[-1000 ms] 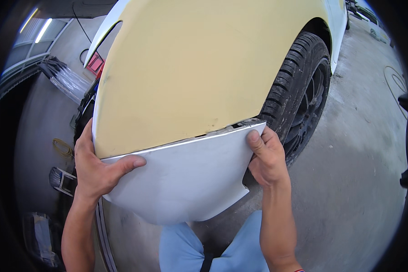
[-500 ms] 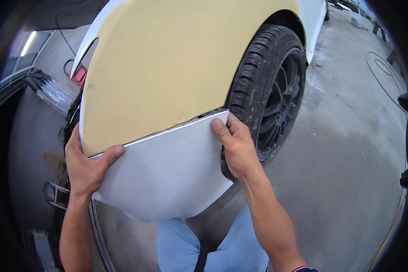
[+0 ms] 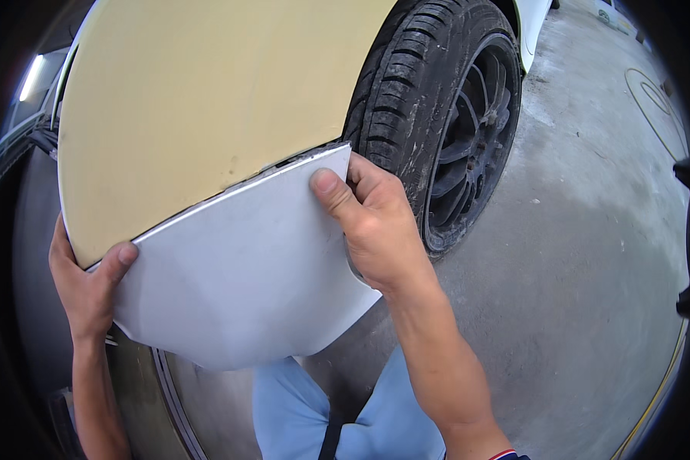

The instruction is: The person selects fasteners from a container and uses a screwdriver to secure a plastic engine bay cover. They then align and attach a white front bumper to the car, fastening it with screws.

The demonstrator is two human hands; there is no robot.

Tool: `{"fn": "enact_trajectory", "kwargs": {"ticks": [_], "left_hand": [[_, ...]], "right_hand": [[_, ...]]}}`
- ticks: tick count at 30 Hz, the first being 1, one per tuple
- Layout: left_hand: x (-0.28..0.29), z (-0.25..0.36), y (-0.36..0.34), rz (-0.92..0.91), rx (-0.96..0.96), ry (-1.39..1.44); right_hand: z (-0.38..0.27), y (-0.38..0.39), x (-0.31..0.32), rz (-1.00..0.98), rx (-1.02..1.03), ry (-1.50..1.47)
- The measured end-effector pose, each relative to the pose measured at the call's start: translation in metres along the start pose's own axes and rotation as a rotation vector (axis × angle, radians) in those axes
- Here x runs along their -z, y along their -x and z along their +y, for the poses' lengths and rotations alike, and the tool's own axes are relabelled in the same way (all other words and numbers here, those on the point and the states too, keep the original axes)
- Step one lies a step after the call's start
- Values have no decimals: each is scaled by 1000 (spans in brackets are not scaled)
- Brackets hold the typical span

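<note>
big beige car panel (image 3: 207, 100) sitting up top | chunky black wheel (image 3: 475, 142) standing just past its right edge | grey panel (image 3: 238, 268) being held along the beige one's bottom edge, right end higher | right hand (image 3: 379, 222) clamping fingers on grey's upper right corner, thumb in front | left hand (image 3: 90, 291) clamping grey's upper left corner, fingers mostly hiding behind

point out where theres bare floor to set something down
Bare floor opens rightward from the wheel and right forearm. It's crowded where the right hand grips the grey panel near that wheel.
</note>
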State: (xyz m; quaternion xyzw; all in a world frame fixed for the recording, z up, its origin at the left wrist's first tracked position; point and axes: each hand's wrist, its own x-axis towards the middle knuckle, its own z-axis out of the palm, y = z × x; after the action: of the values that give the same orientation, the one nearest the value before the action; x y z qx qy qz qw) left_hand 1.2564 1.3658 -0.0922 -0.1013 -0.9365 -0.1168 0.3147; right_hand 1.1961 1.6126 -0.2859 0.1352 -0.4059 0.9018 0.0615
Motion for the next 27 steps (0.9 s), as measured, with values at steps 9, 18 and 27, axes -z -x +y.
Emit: {"fn": "enact_trajectory", "kwargs": {"ticks": [9,18,27], "left_hand": [[0,-1,-4,-39,12,48],[-2,3,-9,-90,75,208],[-3,2,-10,-88,111,239]], "right_hand": [[-1,0,-12,219,28,-146],[1,7,-16,258,-100,-508],[15,5,-18,295,-9,-526]]}}
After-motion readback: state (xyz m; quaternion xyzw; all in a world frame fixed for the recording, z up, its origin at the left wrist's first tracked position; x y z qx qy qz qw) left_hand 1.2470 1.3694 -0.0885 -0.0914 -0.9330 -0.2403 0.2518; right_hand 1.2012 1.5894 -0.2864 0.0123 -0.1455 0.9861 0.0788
